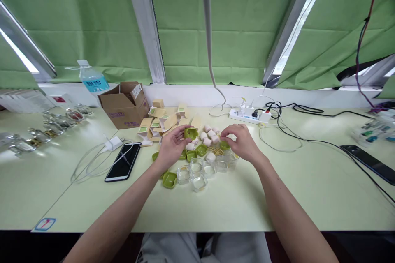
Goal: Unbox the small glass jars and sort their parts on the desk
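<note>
My left hand (171, 146) grips a small olive-green plastic cap (191, 133), its hollow side partly visible. To the right, my right hand (241, 141) has thumb and fingers pinched together; whatever may be between them is too small to make out. Below its fingertips lie thin yellowish rings (218, 151) and a green cap (224, 145). White-and-pink rounded pieces (207, 142) are heaped between the hands. More green caps (191, 155) lie nearer me, one (169, 180) apart at the left. Several clear plastic cups (199, 181) stand in front of them.
Small cream boxes (170, 121) are piled behind my left hand, beside an open cardboard carton (126, 109). A phone (123, 162) with a white cable lies left. A power strip (249, 116) with black cables stands back right, another dark phone-like device (370, 164) far right.
</note>
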### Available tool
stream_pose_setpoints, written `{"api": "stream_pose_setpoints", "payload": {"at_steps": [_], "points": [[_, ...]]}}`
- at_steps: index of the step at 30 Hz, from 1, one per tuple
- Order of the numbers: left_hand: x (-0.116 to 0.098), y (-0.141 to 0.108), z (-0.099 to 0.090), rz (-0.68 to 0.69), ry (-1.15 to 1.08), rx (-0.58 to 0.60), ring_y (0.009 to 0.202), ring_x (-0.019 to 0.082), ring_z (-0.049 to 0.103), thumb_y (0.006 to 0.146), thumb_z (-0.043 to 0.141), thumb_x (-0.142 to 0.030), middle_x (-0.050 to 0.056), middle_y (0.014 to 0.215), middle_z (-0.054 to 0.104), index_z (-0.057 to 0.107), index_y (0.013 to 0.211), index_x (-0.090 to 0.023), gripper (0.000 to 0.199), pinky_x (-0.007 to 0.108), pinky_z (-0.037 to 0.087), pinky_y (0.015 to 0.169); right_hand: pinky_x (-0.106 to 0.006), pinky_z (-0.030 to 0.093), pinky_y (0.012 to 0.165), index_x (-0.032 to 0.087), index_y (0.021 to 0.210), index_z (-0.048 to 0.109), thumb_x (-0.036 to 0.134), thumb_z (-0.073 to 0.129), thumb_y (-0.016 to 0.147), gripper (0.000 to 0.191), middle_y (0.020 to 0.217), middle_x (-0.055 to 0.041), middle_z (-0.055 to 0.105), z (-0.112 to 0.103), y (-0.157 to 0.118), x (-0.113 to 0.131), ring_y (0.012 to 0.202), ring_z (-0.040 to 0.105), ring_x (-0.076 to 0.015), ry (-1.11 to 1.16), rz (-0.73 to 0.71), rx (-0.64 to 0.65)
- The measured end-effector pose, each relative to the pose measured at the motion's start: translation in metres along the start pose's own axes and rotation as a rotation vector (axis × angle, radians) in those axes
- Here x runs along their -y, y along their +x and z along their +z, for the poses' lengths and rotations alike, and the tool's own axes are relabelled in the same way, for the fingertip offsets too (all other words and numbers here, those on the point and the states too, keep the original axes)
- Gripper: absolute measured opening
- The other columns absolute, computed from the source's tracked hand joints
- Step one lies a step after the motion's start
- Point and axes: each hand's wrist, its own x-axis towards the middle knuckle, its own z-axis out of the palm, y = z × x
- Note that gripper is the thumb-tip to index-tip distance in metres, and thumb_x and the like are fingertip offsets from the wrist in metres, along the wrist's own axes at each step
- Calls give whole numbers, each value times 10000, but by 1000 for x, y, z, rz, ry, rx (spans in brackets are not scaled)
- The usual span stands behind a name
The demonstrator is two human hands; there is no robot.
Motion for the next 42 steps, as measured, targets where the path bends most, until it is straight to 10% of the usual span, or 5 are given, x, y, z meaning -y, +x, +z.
{"api": "stream_pose_setpoints", "payload": {"at_steps": [9,17,27,42], "points": [[3,3,-6,-65,32,-27,1256,324,690,796,842,-395,153,1329,724,692,1275,-166,551,396,652,910,-402,343,890,244,781,762,49,635,845,242,805,-28,781,25,-2,-19,884,677,-222,-313,-41,227],[-14,4,-21,-136,74,17,1059,286,759,664,936,-340,117,1104,805,755,1192,-146,591,497,604,1038,-415,472,830,255,886,763,232,615,940,159,886,-43,786,-3,-5,-30,869,675,-250,-158,13,-257],[-25,-38,-77,-348,542,175,946,265,763,752,849,-323,38,1021,806,759,1251,-245,513,409,630,902,-395,518,751,253,912,765,266,599,937,168,878,-52,768,-5,-29,-47,835,683,-249,-167,101,-193],[-7,-56,-82,-5,1113,400,1329,372,455,917,738,-482,96,1361,584,772,1226,-306,357,580,384,1144,-399,522,781,234,934,766,220,577,950,190,873,-59,756,3,-31,-43,849,674,-246,-223,32,-103]]}}
